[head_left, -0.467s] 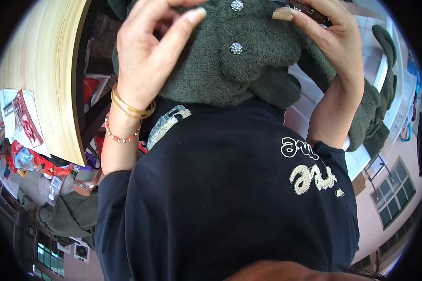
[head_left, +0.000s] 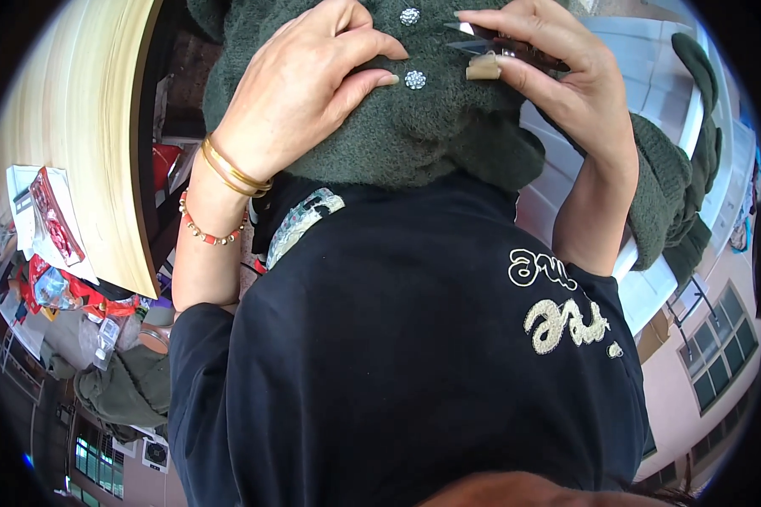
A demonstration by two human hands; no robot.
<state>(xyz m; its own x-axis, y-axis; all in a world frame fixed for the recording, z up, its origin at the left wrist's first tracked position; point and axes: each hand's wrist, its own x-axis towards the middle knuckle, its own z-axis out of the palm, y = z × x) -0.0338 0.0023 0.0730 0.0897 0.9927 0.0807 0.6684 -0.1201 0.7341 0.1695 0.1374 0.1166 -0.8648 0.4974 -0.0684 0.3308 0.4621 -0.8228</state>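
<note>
A dark green knitted garment point(head_left: 376, 139) lies bunched across my lap, with two sparkly silver flower-shaped buttons, the upper one point(head_left: 409, 17) and the lower one point(head_left: 414, 79), along its front. My left hand point(head_left: 313, 76) rests on the knit just left of the lower button. Its thumb and forefinger are bent toward each other on the cloth, a small gap between their tips. In my right hand point(head_left: 566, 72) is a pair of thread snips point(head_left: 482, 44), blades pointing left toward the buttons. A tan wrap point(head_left: 484, 68) covers that thumb's tip.
A light wooden tabletop point(head_left: 76, 127) stands close on the left, with a red packet point(head_left: 55, 215) on paper at its edge. More dark green knitwear point(head_left: 664, 186) drapes over a white plastic surface point(head_left: 643, 51) at the right. Red and clear packaging point(head_left: 68, 296) lies lower left.
My left hand has moved right and down onto the knit beside the lower button. My right hand has shifted left and slightly down, bringing the snips' blades into view over the garment.
</note>
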